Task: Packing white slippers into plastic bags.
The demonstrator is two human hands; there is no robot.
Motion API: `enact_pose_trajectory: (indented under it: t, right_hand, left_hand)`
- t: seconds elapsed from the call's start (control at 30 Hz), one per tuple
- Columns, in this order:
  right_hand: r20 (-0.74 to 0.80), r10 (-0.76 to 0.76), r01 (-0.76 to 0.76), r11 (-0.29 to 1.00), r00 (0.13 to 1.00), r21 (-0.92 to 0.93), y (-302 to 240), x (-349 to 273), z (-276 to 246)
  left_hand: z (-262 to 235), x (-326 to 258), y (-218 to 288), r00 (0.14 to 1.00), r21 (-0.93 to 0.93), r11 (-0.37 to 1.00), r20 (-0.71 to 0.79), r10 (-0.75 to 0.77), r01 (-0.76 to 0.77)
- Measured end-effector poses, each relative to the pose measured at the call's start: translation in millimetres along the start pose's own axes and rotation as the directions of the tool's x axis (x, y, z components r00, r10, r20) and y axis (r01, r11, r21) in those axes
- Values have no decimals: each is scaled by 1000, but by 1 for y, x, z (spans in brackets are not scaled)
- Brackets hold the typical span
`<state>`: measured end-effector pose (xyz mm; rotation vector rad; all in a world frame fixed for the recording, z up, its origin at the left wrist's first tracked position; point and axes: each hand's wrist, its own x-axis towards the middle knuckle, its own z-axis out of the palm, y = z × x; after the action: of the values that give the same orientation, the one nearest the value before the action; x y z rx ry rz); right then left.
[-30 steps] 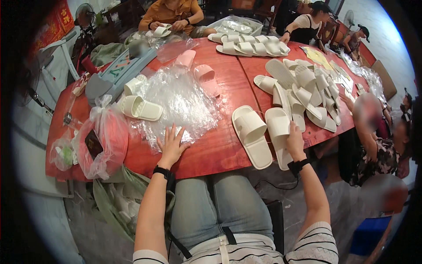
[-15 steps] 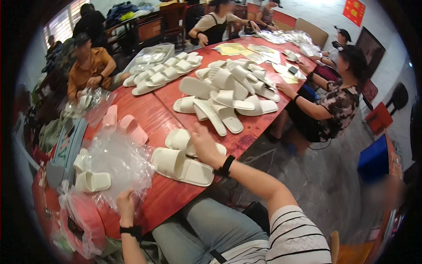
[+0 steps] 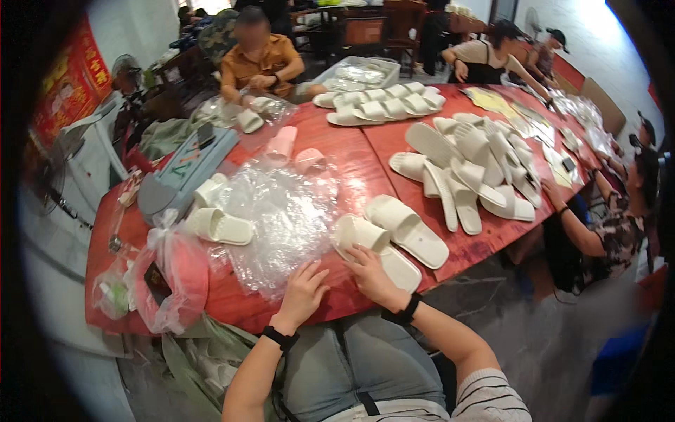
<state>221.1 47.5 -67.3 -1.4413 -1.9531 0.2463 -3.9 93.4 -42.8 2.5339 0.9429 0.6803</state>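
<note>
A pair of white slippers lies side by side at the table's near edge. My right hand [image 3: 373, 280] rests against the nearer slipper [image 3: 396, 270], its fingers stretched out beside the strap. The farther slipper [image 3: 422, 239] lies untouched just beyond. My left hand [image 3: 302, 292] hovers left of the pair, fingers loosely apart, by the near edge of a clear plastic bag pile [image 3: 281, 218]; whether it touches the plastic I cannot tell. Another white slipper [image 3: 223, 226] and its mate lie left of the plastic. Behind it sit pink slippers [image 3: 281, 144].
A heap of white slippers [image 3: 467, 169] fills the middle right of the red table [image 3: 355, 158], with rows of slippers [image 3: 387, 107] behind. A grey sealing machine [image 3: 184, 172] and a pink-filled bag [image 3: 172, 281] stand left. Co-workers sit around the table.
The view has swung left, so the scene sits farther right. My left hand has moved right toward the slipper pair. My right hand has come down from the farther slipper to the nearer one.
</note>
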Motion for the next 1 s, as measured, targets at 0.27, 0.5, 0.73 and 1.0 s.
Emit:
enact_pose_trajectory:
  t: [0.27,0.5,0.73,1.0]
  right_hand:
    - [-39,-61,65,990,997,124,2,-4,-9]
    - [532,-358,-36,804,767,593,-63,-21,-57]
    - [-57,-140,113,933,988,-341,-72,29,-82]
    - [47,166,-170,981,985,90,-30,-4,-14]
  left_hand:
    - [-30,-33,-35,951,244,948,182,-251,204]
    - [-38,-36,-12,891,100,907,168,-421,410]
    - [-71,-59,-5,867,204,953,403,-292,226]
    - [-76,-87,-13,891,472,874,339,-301,116]
